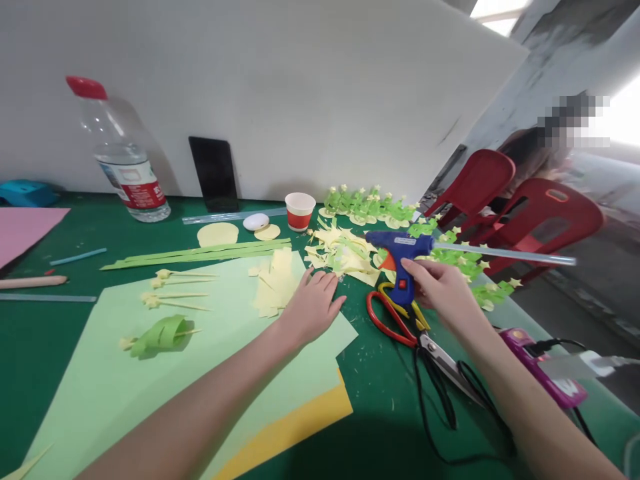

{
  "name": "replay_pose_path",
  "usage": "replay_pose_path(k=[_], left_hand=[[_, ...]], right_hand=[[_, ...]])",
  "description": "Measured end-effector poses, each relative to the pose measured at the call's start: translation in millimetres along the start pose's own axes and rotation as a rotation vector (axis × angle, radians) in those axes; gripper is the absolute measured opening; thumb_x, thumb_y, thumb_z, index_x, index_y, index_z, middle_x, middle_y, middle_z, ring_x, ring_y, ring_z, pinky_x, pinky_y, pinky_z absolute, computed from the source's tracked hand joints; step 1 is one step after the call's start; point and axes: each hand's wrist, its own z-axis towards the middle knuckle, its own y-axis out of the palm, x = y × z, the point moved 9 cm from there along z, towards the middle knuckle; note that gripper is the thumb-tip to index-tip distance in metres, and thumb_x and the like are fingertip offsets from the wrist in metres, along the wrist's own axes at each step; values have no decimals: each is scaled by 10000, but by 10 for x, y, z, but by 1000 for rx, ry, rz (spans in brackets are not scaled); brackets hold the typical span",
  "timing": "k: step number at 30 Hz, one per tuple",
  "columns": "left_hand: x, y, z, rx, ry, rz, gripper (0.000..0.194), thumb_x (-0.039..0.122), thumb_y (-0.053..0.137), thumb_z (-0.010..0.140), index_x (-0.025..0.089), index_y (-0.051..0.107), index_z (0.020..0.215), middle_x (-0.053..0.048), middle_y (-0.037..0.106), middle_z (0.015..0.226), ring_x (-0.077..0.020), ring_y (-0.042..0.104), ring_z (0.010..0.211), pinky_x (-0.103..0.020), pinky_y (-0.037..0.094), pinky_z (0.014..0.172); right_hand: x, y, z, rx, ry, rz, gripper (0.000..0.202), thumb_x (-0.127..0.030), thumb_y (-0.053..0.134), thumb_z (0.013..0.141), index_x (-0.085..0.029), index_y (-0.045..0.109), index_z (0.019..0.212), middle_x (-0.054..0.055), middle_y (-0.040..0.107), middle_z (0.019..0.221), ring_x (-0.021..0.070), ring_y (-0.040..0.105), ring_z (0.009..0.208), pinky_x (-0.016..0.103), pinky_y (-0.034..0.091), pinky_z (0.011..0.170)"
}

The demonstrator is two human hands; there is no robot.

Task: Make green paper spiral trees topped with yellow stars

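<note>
My right hand (443, 287) is closed on the handle of a blue hot glue gun (403, 250), a clear glue stick (505, 253) jutting from its back. Just below it lie scissors (393, 320) with red and yellow handles. My left hand (313, 303) rests palm down, fingers stretched out, between pale yellow paper pieces (275, 283) and a heap of paper scraps (345, 250). Under that arm is a light green paper sheet (215, 347). On the sheet lie a curled green paper spiral (167, 333) on a stick and several star-tipped sticks (160, 300).
Finished small paper trees (367, 207) stand at the back and right. A paper cup (300, 212), a phone (214, 175) and a water bottle (131, 170) line the white board. A purple power strip (543, 370) and a black cord (425, 413) lie at right. Red chairs (545, 213) and a person are beyond.
</note>
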Motion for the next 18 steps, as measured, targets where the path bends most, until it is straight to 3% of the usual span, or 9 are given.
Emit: replay_pose_path(k=[4,10,13,18], left_hand=[[2,-4,1,0,-1,6,457,337,240,924,74,490,1202,-120,549,1240,-246,463,1130,-432,263,1018],[15,-50,-4,0,0,11,446,316,240,926,76,488,1208,-120,526,1268,-246,452,1145,-410,319,984],[35,-84,-7,8,11,7,438,308,250,926,70,486,1208,-126,516,1276,-244,444,1150,-397,334,976],[42,-74,5,10,28,-8,421,294,276,924,53,500,1186,-140,557,1213,-249,459,1119,-407,356,960]], right_hand=[[166,121,-89,-87,116,177,478,-544,609,553,-209,273,487,-101,235,377,20,203,316,181,136,331],[359,291,-238,-184,257,344,509,-579,619,560,-203,278,520,-117,231,382,8,192,317,151,110,321],[499,358,-303,-211,323,370,474,-580,549,671,-192,306,550,-115,245,400,9,201,323,143,101,315],[757,467,-359,-279,453,269,387,-440,371,892,-147,428,645,-106,267,453,9,198,327,149,146,307]])
